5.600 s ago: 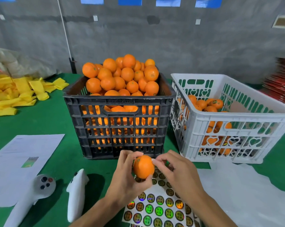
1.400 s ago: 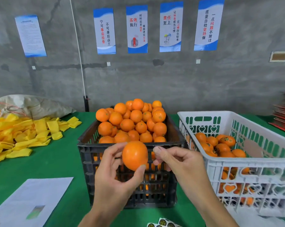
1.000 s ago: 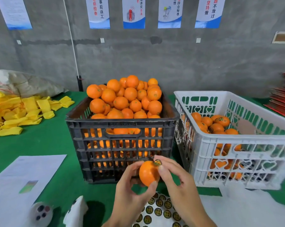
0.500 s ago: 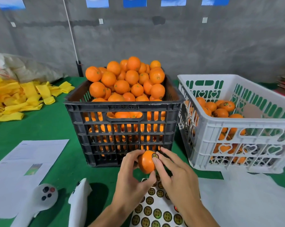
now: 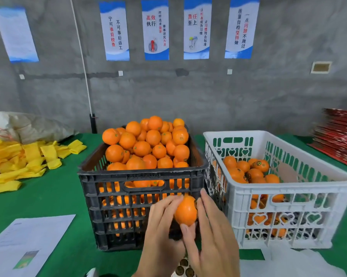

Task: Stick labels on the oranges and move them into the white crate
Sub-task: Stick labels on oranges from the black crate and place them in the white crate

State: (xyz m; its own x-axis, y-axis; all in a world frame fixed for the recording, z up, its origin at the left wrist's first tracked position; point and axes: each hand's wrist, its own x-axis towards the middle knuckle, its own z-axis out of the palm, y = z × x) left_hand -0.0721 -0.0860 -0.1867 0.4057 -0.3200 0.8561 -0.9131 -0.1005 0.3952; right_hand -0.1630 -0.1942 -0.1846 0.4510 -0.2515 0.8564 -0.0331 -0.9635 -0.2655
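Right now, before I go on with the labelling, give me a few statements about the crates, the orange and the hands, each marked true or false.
1. Both hands, left and right, hold one orange. True.
2. The held orange is over the white crate. False: it is in front of the black crate.
3. The black crate is heaped above its rim. True.
4. The white crate is empty. False: it holds oranges, some with labels.
5. A round label shows at the held orange's right edge. True.
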